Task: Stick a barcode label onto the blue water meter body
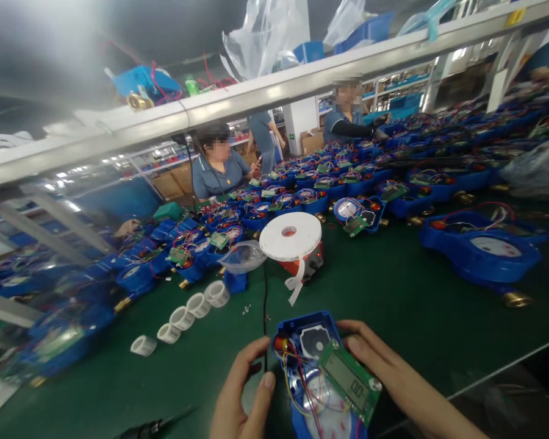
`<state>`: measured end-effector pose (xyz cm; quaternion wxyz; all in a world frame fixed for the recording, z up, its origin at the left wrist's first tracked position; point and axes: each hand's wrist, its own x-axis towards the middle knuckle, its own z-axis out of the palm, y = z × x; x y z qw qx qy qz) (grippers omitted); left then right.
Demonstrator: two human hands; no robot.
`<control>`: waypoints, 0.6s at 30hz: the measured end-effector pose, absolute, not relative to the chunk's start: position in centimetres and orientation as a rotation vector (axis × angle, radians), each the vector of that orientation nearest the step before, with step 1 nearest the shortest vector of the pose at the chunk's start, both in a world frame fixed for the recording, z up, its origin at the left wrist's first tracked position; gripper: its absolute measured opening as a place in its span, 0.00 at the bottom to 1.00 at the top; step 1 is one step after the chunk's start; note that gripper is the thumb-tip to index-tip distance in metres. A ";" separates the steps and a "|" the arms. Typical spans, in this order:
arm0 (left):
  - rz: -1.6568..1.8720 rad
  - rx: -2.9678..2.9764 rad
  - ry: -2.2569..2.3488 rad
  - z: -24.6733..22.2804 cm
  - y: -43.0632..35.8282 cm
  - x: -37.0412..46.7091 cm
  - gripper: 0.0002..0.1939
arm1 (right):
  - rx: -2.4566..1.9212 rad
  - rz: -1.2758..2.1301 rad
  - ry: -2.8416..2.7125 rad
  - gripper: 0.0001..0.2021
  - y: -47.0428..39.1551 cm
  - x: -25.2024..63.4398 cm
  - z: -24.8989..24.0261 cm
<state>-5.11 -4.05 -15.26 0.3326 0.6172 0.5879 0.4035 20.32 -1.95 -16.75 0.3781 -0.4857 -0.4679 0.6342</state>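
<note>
Both hands grip an open blue water meter (320, 372) at 6 o'clock: left hand (242, 396) on its side, right hand (393, 378) fingers pinching the unseated green display board (350, 381); wires loose, cover off

The lower edge of the view cuts off the blue meter housing (318, 366) and the wrists of the left hand (242, 396) and right hand (393, 375). A green circuit board (350, 381) covers part of the housing's interior; its display digits are too small to read. A dark object (150, 427) at the bottom edge is cropped and unidentifiable. Meters at the far left (50, 341) and far right (485, 247) are blurred. The overhead rail (265, 91) hides part of the background.
</note>
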 end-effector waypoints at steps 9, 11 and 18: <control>0.629 2.075 1.502 -11.6 -0.9 -5.2 0.18 | -1.300 1.483 -1.365 0.23 -3.8 21.7 -16.7; 0.617 2.078 1.472 -11.3 -0.7 -5.0 0.16 | -1.262 1.471 -1.411 0.18 -4.3 21.6 -17.0; 0.691 2.000 1.413 -12.0 -0.9 -4.8 0.14 | -1.288 1.379 -1.479 0.14 -4.8 21.3 -17.5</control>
